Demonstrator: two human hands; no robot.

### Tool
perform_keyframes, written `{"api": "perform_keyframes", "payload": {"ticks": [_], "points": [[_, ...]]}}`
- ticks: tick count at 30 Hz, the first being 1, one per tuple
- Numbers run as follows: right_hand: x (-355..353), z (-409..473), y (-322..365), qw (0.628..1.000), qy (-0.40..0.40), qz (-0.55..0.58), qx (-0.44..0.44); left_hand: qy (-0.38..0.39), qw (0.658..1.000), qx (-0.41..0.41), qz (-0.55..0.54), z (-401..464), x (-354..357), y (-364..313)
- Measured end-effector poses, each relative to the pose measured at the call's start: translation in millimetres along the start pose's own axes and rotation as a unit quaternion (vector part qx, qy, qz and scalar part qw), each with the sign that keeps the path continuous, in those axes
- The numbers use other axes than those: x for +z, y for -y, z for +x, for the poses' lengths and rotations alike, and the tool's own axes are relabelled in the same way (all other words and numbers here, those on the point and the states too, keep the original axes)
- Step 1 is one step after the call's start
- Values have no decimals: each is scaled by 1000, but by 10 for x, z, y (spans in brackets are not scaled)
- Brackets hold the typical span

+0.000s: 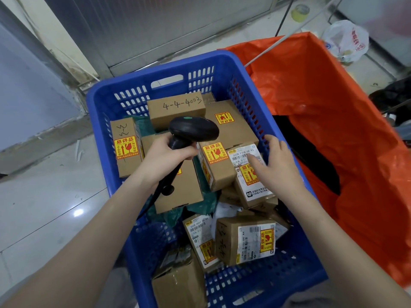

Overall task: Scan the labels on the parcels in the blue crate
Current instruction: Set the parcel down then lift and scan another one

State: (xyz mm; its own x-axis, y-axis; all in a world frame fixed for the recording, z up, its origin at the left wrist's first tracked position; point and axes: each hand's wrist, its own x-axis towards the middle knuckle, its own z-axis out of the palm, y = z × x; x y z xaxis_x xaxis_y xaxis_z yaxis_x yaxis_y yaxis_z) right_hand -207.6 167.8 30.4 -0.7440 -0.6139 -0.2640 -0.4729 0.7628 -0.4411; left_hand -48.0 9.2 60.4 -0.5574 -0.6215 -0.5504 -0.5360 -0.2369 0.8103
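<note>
Floor (40, 196): pale glossy tiles we see at far left.
Left hand (164, 157): ours, fist wrapped round the black scanner (191, 130).
Crate (102, 107): blue, holding brown parcels (175, 110).
Right hand (273, 163): ours, fingers spread, resting on a labelled parcel (246, 156).
Bag (333, 103): orange, just right of crate.

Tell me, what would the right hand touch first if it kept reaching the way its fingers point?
Probably the white shipping label on the box right under the right hand. The fingers seem just above it, though depth is unclear.
</note>
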Motion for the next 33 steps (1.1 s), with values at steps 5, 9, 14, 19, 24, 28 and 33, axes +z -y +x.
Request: {"api": "perform_keyframes", "payload": {"ticks": [5, 9, 14, 19, 24, 28, 33], "points": [[4, -35, -214, 993, 78, 37, 75, 13, 999, -13, 32, 5, 157, -7], [58, -26, -290, 982, 130, 69, 116, 27, 999, -15, 40, 10, 241, -26], [103, 4, -351, 976, 155, 77, 130, 34, 998, -12, 44, 30, 299, -46], [155, -3, -326, 976, 173, 60, 116, 20, 999, -12, 32, 77, 331, -36], [228, 2, -337, 978, 168, 50, 112, -1, 999, -18, 35, 113, 321, 1], [240, 24, -345, 973, 176, 60, 133, -1, 999, -16, 32, 125, 310, 12], [212, 60, -319, 975, 145, 58, 161, 7, 999, -11, 32, 148, 294, 34]]}}
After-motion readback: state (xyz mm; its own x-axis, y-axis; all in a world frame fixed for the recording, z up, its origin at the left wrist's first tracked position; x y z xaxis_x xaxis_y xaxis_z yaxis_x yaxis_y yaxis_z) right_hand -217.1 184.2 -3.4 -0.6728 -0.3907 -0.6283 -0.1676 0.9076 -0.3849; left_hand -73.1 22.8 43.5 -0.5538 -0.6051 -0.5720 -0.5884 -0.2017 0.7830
